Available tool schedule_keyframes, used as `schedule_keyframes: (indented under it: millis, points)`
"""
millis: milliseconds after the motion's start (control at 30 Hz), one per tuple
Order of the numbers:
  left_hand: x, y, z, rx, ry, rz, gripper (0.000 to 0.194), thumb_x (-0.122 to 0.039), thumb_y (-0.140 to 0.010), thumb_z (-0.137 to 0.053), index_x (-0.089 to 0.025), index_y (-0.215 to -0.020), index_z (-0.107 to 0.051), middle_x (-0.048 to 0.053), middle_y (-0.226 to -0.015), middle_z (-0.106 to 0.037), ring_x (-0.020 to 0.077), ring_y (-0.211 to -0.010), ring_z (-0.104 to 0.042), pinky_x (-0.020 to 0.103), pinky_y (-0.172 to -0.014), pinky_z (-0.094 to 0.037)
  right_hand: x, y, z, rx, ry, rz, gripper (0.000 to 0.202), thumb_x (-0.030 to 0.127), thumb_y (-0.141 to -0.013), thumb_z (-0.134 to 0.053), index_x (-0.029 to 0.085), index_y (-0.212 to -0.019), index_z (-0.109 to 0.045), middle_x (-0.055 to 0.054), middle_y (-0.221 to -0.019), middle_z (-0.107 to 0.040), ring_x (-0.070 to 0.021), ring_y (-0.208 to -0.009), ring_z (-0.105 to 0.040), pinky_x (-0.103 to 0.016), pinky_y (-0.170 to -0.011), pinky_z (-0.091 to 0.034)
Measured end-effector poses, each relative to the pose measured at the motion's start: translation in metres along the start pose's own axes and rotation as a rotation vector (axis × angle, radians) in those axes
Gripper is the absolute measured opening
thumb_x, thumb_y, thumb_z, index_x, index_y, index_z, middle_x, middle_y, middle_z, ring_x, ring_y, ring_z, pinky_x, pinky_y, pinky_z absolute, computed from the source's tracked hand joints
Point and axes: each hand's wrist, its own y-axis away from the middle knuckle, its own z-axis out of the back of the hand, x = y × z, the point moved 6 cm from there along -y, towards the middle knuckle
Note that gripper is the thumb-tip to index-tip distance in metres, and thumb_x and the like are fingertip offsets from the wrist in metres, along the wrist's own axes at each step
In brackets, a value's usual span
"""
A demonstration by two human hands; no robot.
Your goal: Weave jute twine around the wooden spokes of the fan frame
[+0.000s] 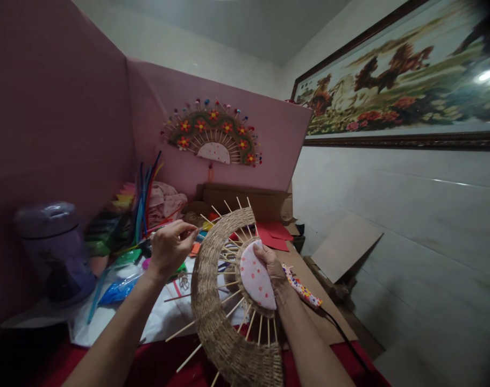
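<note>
A half-round woven fan, with a broad band of brown twine over thin wooden sticks, is held up in front of me. Its small inner half-circle is covered with white cloth patterned with pinkish-red dots. My right hand grips the fan at this cloth part, thumb over the front. To the left of the woven band, my left hand is closed in a pinch near the tips of the sticks. Whatever sits between those fingertips is too small to make out.
A finished flowered fan hangs on the pink board. At left stand a purple cup and pipe cleaners. A patterned glue gun with a black cord lies on cardboard at right, near red sheets.
</note>
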Motion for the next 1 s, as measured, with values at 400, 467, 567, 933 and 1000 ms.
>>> schedule_keyframes:
  millis: [400, 467, 567, 933, 1000]
  points:
    - [-0.005, 0.0, -0.006, 0.176, 0.193, -0.009, 0.023, -0.036, -0.074, -0.058, -0.02, -0.061, -0.07, 0.001, -0.055, -0.051, 0.012, -0.053, -0.043, 0.024, -0.055, -0.031, 0.002, 0.0, 0.005, -0.052, -0.023, 0.013, 0.021, 0.028, -0.063, -0.073, 0.017, -0.068, -0.056, 0.003, -0.057, -0.062, -0.0105, -0.047, -0.056, -0.021, -0.047, -0.046]
    - [-0.001, -0.001, -0.006, 0.172, 0.321, 0.073, 0.024, -0.037, -0.072, -0.06, -0.02, -0.059, -0.07, 0.0, -0.052, -0.047, 0.0114, -0.051, -0.04, 0.024, -0.053, -0.03, 0.002, 0.0, 0.006, -0.047, -0.035, 0.011, 0.022, 0.029, -0.064, -0.073, 0.017, -0.068, -0.056, 0.003, -0.057, -0.063, -0.0103, -0.047, -0.056, -0.02, -0.046, -0.045]
    - [0.004, -0.003, -0.006, 0.166, 0.485, 0.178, 0.03, -0.043, -0.071, -0.06, -0.018, -0.058, -0.071, 0.001, -0.052, -0.046, 0.0117, -0.052, -0.041, 0.024, -0.052, -0.03, 0.001, 0.0, 0.006, -0.044, -0.056, 0.006, 0.022, 0.029, -0.063, -0.073, 0.017, -0.068, -0.056, 0.002, -0.058, -0.064, -0.0101, -0.048, -0.056, -0.02, -0.047, -0.045]
    - [0.028, 0.006, -0.031, 0.237, 0.891, 0.454, 0.067, -0.07, -0.072, -0.038, -0.013, -0.062, -0.071, 0.003, -0.046, -0.045, 0.0082, -0.041, -0.033, 0.023, -0.039, -0.019, 0.001, 0.002, 0.006, -0.086, -0.105, 0.013, 0.024, 0.031, -0.061, -0.074, 0.018, -0.07, -0.057, 0.003, -0.059, -0.064, -0.0112, -0.05, -0.059, -0.024, -0.052, -0.05]
    - [0.026, 0.008, -0.033, 0.231, 0.918, 0.474, 0.071, -0.072, -0.072, -0.033, -0.012, -0.066, -0.072, 0.003, -0.044, -0.046, 0.009, -0.041, -0.035, 0.023, -0.039, -0.021, -0.001, 0.003, 0.007, -0.098, -0.127, -0.007, 0.023, 0.031, -0.063, -0.073, 0.019, -0.071, -0.056, 0.004, -0.058, -0.064, -0.0118, -0.05, -0.059, -0.024, -0.051, -0.05]
